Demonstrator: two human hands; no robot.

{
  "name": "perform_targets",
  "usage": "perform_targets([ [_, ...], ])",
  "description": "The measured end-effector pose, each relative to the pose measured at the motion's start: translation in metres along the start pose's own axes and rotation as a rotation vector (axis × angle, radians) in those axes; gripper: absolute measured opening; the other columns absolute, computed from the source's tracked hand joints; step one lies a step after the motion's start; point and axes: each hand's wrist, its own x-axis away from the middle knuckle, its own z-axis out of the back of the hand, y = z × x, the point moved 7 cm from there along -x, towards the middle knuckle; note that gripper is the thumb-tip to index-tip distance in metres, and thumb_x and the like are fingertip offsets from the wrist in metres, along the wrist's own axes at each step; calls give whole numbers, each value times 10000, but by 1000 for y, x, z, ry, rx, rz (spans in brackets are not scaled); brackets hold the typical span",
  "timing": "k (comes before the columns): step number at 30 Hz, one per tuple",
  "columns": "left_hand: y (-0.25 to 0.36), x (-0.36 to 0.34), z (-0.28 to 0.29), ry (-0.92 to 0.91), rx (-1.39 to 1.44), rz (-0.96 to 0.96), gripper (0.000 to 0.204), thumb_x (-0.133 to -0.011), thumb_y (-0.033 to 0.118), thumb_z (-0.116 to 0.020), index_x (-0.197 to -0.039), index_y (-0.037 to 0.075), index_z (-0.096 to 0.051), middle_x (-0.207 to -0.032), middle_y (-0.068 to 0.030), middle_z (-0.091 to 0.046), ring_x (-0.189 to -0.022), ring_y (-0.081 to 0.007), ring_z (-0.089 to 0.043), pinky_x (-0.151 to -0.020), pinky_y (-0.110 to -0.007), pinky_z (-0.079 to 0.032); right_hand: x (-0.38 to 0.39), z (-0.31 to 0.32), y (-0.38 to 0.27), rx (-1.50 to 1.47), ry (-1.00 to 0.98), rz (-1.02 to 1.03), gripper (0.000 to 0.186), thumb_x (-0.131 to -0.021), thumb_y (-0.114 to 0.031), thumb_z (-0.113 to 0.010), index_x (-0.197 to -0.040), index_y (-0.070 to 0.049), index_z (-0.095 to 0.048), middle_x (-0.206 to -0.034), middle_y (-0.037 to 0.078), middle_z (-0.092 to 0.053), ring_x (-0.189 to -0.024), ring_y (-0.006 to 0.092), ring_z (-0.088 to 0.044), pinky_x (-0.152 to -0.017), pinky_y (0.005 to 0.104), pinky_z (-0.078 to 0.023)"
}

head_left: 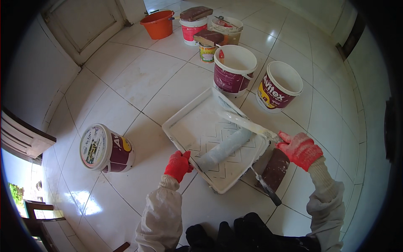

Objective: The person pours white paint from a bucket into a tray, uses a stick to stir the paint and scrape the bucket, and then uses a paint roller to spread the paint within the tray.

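Mid-frame, the left hand pinches the paint tray's rim, likely steadying it, while the right hand clasps a paint-coated tool above, probably containing drips.

Ran free between lidded bucket and tray; met open bucket beyond, roller handle and brown block at right.
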Motion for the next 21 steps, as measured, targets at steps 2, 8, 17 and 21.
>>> perform_targets([
  [2,0,-1,-1,-2,24,4,319,-958,293,-521,-913,-22,-538,-679,-108,-612,-539,-185,-588,-532,-313,-501,1,8,-12,86,154,114,428,-881,-439,-556,-1212,-169,-595,-717,203,-605,-680,364,-610,-618,443,-482],
  [8,0,0,2,20,-30,12,315,-955,293,-529,-893,-17,-533,-678,-105,-612,-530,-182,-583,-528,-309,-499,-8,-6,-5,-28,-37,-59,430,-891,-453,-523,-1214,-173,-570,-757,217,-616,-706,398,-599,-630,490,-467],
  [17,3,1,2,2,-30,-1,318,-955,291,-531,-903,-23,-538,-674,-105,-612,-532,-180,-584,-536,-301,-500,-13,-3,-13,83,55,29,414,-905,-410,-502,-1209,-136,-560,-743,206,-605,-716,383,-601,-619,471,-461],
  [21,3,1,1,-2,-33,9,319,-954,289,-530,-913,-27,-542,-679,-106,-612,-542,-178,-588,-541,-302,-503,-24,-9,-15,69,99,46,417,-907,-409,-504,-1221,-137,-542,-698,199,-592,-683,371,-604,-596,469,-452],
])
